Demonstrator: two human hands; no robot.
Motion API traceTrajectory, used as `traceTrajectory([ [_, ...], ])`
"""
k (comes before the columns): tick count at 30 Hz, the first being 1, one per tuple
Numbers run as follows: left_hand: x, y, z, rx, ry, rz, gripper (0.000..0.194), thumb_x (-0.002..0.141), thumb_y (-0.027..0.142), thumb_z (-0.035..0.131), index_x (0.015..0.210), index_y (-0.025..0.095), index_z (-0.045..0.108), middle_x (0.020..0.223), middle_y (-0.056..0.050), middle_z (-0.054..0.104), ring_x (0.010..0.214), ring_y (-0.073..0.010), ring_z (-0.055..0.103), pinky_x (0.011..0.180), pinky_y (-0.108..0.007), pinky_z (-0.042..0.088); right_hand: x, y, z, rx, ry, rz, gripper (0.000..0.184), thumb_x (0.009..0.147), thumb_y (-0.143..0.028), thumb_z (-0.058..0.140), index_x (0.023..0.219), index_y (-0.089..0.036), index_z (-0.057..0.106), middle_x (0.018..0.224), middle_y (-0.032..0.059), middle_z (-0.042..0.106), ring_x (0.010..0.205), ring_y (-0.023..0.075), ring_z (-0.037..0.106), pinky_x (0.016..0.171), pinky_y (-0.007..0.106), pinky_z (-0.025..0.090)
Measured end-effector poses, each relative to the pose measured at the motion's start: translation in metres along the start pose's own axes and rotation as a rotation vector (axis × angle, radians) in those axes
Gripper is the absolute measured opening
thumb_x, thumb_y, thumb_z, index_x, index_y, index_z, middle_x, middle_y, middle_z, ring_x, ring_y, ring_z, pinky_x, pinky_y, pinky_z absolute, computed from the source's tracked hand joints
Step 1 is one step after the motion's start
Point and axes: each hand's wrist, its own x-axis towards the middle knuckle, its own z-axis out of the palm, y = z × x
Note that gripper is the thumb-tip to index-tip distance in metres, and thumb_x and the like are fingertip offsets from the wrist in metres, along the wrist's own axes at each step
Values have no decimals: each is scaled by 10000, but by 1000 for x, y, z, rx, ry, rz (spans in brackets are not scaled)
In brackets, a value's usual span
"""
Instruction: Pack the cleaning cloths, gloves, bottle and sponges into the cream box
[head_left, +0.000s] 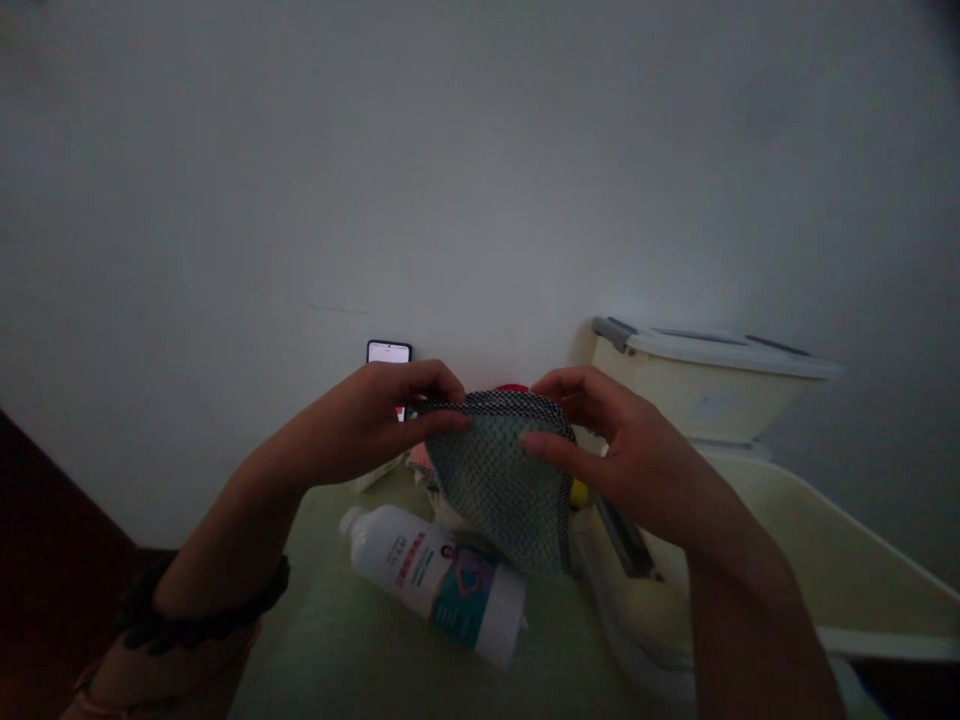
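Both my hands hold a grey-green textured cloth [501, 482] with a dark checked edge, up in front of me above a pale green table [337, 640]. My left hand [367, 420] pinches the cloth's upper left corner. My right hand [607, 440] grips its upper right edge, thumb across the front. The cloth hangs down between them. Under it a white bottle [435, 580] with a teal and pink label lies on its side.
A phone [388, 352] with a lit screen leans on the white wall behind my hands. A cream lidded bin [697, 385] stands at the right, above a cream tub [825, 560]. Small red, pink and yellow items sit hidden behind the cloth.
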Motion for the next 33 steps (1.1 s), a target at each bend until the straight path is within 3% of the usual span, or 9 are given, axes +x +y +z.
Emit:
traceTrajectory([
  [3, 0, 0, 0, -19, 36, 17, 128, 820, 301, 597, 874, 186, 615, 802, 10, 662, 722, -116, 622, 657, -193, 492, 0, -4, -1, -31, 8, -32, 132, 803, -305, 609, 889, -206, 605, 829, 7, 649, 755, 143, 599, 666, 274, 474],
  [6, 0, 0, 0, -68, 96, 24, 113, 792, 276, 634, 850, 179, 627, 801, 7, 665, 745, -121, 629, 669, -191, 501, 0, -4, -2, -35, 70, -48, 90, 811, -288, 606, 846, -209, 633, 775, -11, 650, 715, 124, 587, 642, 250, 454],
  [12, 5, 1, 11, -362, 507, 25, 87, 695, 178, 716, 767, 183, 666, 773, 13, 679, 746, -121, 619, 699, -217, 519, 1, 1, -1, 107, 253, -74, 129, 753, -311, 678, 808, -207, 624, 744, -27, 625, 696, 114, 585, 624, 244, 462],
  [14, 8, -2, 15, -505, 576, 29, 88, 691, 150, 715, 756, 197, 680, 744, 28, 683, 701, -99, 614, 648, -193, 509, 1, 2, -1, 144, 261, -67, 157, 726, -324, 703, 770, -201, 615, 720, -32, 615, 674, 109, 580, 606, 238, 461],
  [18, 12, -8, 19, -676, 568, 20, 47, 720, 171, 693, 745, 209, 703, 696, 34, 687, 628, -72, 596, 586, -169, 483, 1, 1, -1, 137, 255, -48, 223, 714, -393, 702, 706, -194, 602, 657, -37, 591, 606, 92, 544, 536, 218, 428],
  [22, 14, -5, 22, -641, 662, -23, 82, 712, 181, 697, 791, 196, 713, 714, 7, 704, 639, -96, 619, 597, -192, 499, 2, 0, 1, 138, 344, -145, 200, 817, -366, 600, 695, -207, 600, 611, -49, 547, 570, 67, 491, 505, 187, 393],
  [26, 14, 2, 24, -674, 667, -69, 188, 723, 209, 691, 911, 197, 699, 686, 8, 700, 613, -98, 623, 574, -195, 503, 4, -1, 4, 218, 410, -166, 121, 845, -307, 573, 760, -225, 603, 652, -47, 559, 610, 67, 507, 520, 171, 402],
  [29, 14, 5, 25, -633, 692, -82, 124, 720, 209, 690, 840, 181, 701, 703, 5, 701, 628, -98, 625, 557, -183, 496, 4, -1, 5, 275, 371, -128, 85, 833, -317, 587, 849, -236, 606, 684, -40, 575, 632, 75, 528, 522, 174, 416],
  [33, 14, 9, 26, -546, 701, -93, 65, 712, 204, 690, 766, 169, 689, 711, 3, 696, 643, -107, 623, 562, -192, 497, 3, -2, 8, 334, 282, -76, 227, 766, -356, 662, 947, -241, 588, 786, -22, 604, 709, 99, 578, 576, 198, 461],
])
